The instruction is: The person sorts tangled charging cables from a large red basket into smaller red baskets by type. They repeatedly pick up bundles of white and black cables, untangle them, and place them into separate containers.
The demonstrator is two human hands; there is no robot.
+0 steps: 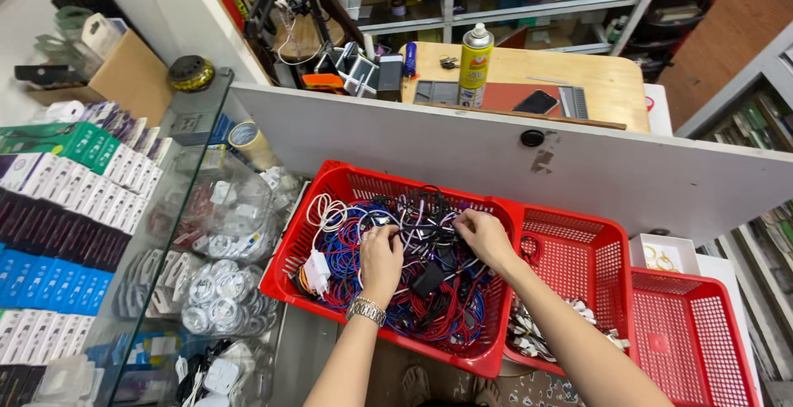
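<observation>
Both hands (382, 260) (483, 236) in tangled cables (429, 308), red basket (330, 188), white pkgs (91, 188) left

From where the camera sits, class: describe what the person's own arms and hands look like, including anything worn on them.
Both forearms are bare, with no sleeves in view. The left hand has a silver metal link watchband or bracelet around its wrist. The right hand shows no watch or band. No gloves; rings on the fingers cannot be made out.

Glossy red plastic basket (330, 188), rubbery matt cables (429, 308), metal watchband (366, 311)
</observation>
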